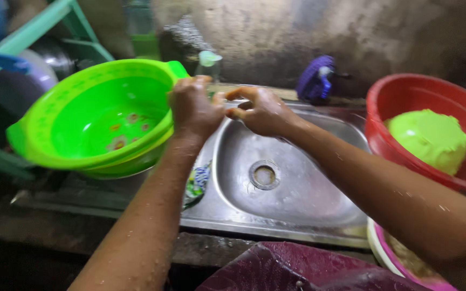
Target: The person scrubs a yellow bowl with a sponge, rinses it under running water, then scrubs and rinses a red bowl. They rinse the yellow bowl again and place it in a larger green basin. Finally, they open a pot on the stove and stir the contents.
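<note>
While the left hand (pixel 192 110) grips the rim of a tilted green basin (pixel 95 121) at nine o'clock, the right hand (pixel 262 112) hovers just beside it, fingers curled, holding nothing, above the steel sink (pixel 297 188); a red tub (pixel 405 94) sits at three o'clock.

Sink (pixel 297 199) centre; basin (pixel 98 118) at 9 o'clock, tub (pixel 405 97) at 3 holding a bowl (pixel 430 140), brush (pixel 315 80) at 12.

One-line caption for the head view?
Left hand holds a green basin by its rim beside the right hand, over a steel sink.
</note>
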